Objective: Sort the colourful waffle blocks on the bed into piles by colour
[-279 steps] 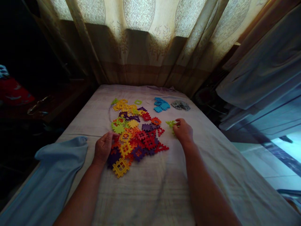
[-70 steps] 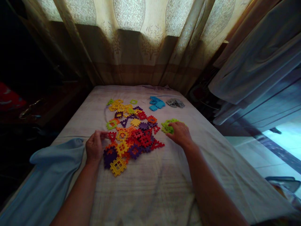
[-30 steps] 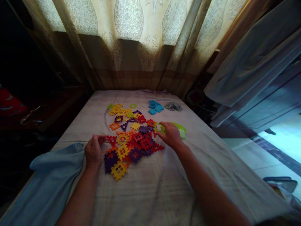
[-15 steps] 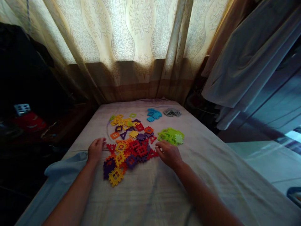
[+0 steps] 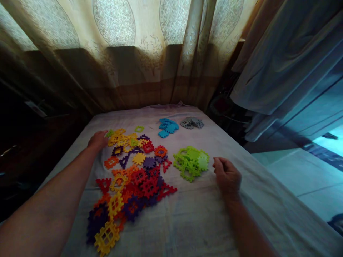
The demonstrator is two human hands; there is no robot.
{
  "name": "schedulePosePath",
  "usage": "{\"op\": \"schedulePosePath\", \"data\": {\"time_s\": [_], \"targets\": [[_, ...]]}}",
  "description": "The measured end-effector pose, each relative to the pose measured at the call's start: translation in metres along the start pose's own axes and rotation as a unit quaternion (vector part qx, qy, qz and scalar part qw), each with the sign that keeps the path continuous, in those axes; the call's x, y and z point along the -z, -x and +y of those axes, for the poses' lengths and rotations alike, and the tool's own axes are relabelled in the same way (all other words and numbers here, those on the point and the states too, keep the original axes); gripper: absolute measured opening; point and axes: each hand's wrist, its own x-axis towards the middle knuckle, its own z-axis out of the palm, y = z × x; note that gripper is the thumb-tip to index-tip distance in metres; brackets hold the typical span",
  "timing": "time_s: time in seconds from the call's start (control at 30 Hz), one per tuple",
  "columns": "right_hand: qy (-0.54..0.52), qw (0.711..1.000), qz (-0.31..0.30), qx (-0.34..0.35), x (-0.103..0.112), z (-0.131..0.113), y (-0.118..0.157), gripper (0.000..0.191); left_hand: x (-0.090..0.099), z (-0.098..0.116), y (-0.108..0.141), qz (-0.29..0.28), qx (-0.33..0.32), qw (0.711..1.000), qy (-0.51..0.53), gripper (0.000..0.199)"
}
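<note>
My left hand (image 5: 98,140) reaches to the far left of a mixed heap, its fingers closed at the edge of a small light-green interlocking piece (image 5: 109,133). Beside that piece lie yellow interlocking pieces (image 5: 117,137). My right hand (image 5: 227,175) is curled shut above the sheet, with nothing visible in it. Just left of it sits a pile of light-green interlocking pieces (image 5: 190,162), apart from the fingers. Red pieces (image 5: 149,186), purple pieces (image 5: 133,207) and orange pieces (image 5: 111,162) spread through the heap between my arms.
Blue pieces (image 5: 168,127) and grey pieces (image 5: 192,122) form two small piles farther back. A single light-green frame piece (image 5: 139,129) lies behind the heap. Everything rests on a pale sheet (image 5: 187,225). A curtain (image 5: 150,78) hangs behind, and clothes (image 5: 268,71) hang at right.
My left hand has moved forward to the light-green piece at the heap's far left. My right hand has drawn away from the red pieces to the right of the green pile. The view has tilted down.
</note>
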Motion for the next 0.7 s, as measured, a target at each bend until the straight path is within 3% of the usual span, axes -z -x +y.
{"op": "schedulePosePath", "data": {"time_s": [0.2, 0.43, 0.57, 0.7], "targets": [[-0.026, 0.995, 0.001, -0.092, -0.005, 0.001, -0.004, 0.047, -0.011, -0.011, -0.044, -0.055, -0.02, 0.997, -0.056, 0.052], [-0.036, 0.992, -0.005, -0.12, -0.005, 0.0, -0.002, 0.043, 0.0, -0.022, -0.044, -0.055, -0.026, 0.993, -0.104, 0.034], [-0.091, 0.981, 0.014, -0.172, -0.006, 0.001, -0.009, 0.037, 0.015, 0.002, -0.024, -0.003, -0.003, 0.998, -0.068, 0.032], [-0.202, 0.94, 0.066, -0.268, -0.013, -0.009, -0.041, 0.027, 0.012, 0.055, 0.013, -0.018, -0.082, 0.996, -0.012, 0.036]]}}
